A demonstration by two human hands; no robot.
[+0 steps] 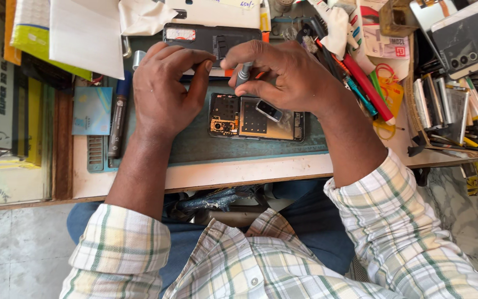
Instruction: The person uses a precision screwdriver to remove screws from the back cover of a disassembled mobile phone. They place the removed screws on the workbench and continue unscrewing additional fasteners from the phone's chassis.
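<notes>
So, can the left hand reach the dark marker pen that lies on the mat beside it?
Probably yes. The marker pen lies uncovered on the mat just beside the left hand, with nothing between them. The hand appears to hold nothing.

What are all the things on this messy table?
Opened phone: one, dark with gold parts, middle of the green mat.
Green mat: one, under the phone.
Small grey part: one, lying on the phone.
Grey tool: one, upright in the right hand.
Dark phone cover: one, behind the hands.
Dark marker: one, left edge of the mat.
Blue card: one, left of the marker.
Red pen: one, right of the phone.
Flat phone parts: several, silver, stacked far right.
Left hand: fingers bent, beside the phone.
Right hand: fingers pinching the tool.
</notes>
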